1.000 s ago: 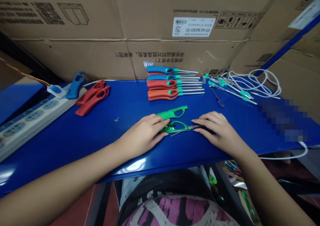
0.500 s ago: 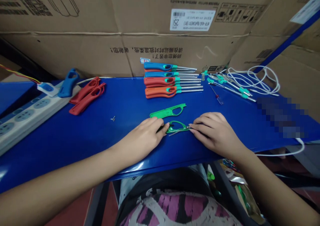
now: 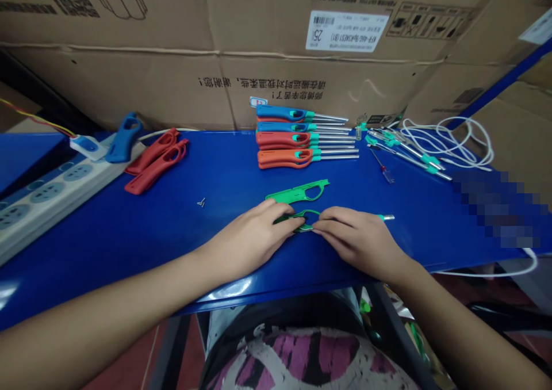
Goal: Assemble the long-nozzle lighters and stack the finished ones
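Note:
A green lighter handle half lies low over the table between my hands, its loop facing up. My left hand is closed around its left end, which the fingers hide. With bent fingertips, my right hand pinches the loop's right, lower edge; a thin pale wire seems to run there, though details are too small to tell. Past the right knuckles pokes a short metal piece with a teal end, its other part hidden. The matching green handle half rests just behind my left hand.
Several assembled lighters are stacked at the back. Metal lighter tubes, a screwdriver and a white cable lie right. Left are small screws, red handle shells, a blue shell and a power strip.
My right hand has moved left along the green handle half, from its tip to the loop. A teal-ended metal piece now shows beyond it. The view has shifted slightly.

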Motion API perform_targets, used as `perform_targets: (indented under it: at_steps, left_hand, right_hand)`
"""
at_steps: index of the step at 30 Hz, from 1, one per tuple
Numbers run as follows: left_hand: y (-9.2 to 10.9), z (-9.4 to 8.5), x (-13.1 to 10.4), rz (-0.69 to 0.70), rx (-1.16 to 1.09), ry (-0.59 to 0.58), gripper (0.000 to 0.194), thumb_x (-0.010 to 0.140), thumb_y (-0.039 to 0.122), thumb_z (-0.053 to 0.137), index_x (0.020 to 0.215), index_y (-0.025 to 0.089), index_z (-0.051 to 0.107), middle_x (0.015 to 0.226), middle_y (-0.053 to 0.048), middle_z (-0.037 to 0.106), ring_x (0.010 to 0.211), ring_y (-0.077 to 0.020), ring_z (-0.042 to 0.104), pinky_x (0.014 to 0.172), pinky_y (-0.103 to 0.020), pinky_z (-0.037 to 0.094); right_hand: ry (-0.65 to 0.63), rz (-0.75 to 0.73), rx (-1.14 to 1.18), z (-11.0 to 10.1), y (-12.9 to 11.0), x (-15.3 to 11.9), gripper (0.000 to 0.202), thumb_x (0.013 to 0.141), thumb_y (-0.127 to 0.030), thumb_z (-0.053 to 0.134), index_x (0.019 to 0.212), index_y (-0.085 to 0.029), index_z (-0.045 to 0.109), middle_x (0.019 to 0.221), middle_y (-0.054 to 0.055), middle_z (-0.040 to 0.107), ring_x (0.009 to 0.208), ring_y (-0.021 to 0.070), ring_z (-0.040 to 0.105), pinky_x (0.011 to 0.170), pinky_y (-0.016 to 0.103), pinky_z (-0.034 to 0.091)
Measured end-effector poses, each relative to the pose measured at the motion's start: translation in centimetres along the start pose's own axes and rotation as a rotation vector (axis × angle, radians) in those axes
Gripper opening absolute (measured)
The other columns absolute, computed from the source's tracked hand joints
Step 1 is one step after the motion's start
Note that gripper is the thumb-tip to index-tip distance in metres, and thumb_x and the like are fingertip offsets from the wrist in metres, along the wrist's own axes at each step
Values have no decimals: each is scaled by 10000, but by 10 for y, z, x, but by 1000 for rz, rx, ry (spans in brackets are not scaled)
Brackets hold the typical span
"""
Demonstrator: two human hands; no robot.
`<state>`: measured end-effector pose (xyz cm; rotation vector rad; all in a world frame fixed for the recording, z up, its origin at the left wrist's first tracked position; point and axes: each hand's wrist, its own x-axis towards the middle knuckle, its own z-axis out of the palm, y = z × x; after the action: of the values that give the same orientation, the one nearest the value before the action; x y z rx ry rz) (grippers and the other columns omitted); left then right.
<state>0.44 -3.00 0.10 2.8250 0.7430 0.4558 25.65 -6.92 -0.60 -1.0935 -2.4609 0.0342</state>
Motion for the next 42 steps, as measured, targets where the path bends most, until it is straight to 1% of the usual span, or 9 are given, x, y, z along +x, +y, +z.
perform_targets:
  at_steps: [3,6,9,15,20,25,28,32,42]
  left_hand:
    - [1,-1,1,-4,-33,-15,316,1047,239,418,1273,187,633,1197,-112,631,1120,-244,572,976,-414,534]
    - [1,-1,2,-3,-37,-21,301,1047,231,413,1233,191,646,1185,-106,634,1105,-240,567,965,-409,533]
    - [1,-1,3,1,-26,-29,300,1046,228,415,1229,187,649,1198,-108,627,1092,-243,558,952,-417,535]
    - [2,-3,2,23,44,-75,293,1028,196,450,1245,189,646,1241,-111,609,1095,-256,547,948,-434,537]
    - [6,-8,3,55,176,-149,298,1004,161,474,1253,181,637,1286,-133,585,1109,-292,543,917,-454,553]
    - [8,-9,4,59,217,-162,285,1006,187,486,1249,186,634,1278,-131,584,1107,-295,543,915,-451,553]
    - [7,-9,4,55,208,-158,276,1009,191,480,1235,188,639,1263,-122,588,1101,-288,543,919,-447,551]
    - [5,-7,4,46,185,-152,283,1009,192,478,1243,193,638,1240,-110,596,1087,-282,543,910,-438,554]
    - [6,-7,4,24,172,-157,290,1000,182,492,1246,196,644,1230,-108,603,1081,-277,537,914,-430,547]
  right_hand:
    - [98,177,296,-1,5,-1,122,989,-219,548,965,-219,667,972,46,722,881,165,683,778,286,539]
    - [211,416,461,-2,9,-3,100,970,-275,585,910,-213,636,809,25,685,639,134,618,603,269,502]
    - [209,524,565,-2,10,-5,109,969,-304,583,927,-208,609,745,3,649,555,108,551,539,250,455]
    - [185,525,539,1,9,-6,99,959,-317,597,948,-220,610,794,14,648,660,127,581,583,254,453]
    - [136,443,438,2,8,-6,42,961,-264,583,970,-231,607,702,-30,560,579,105,493,559,250,412]
    - [26,265,323,-1,0,-2,52,947,-197,571,988,-225,588,969,13,654,695,110,539,659,261,446]
    - [3,212,226,0,-1,0,82,950,-201,576,1026,-223,597,1017,23,668,847,142,615,735,270,467]
    - [-5,204,199,3,1,1,89,989,-220,536,1028,-222,616,1028,33,678,953,167,643,797,287,483]
    - [25,233,224,5,1,1,109,982,-212,550,991,-227,658,991,32,683,871,157,657,737,274,492]
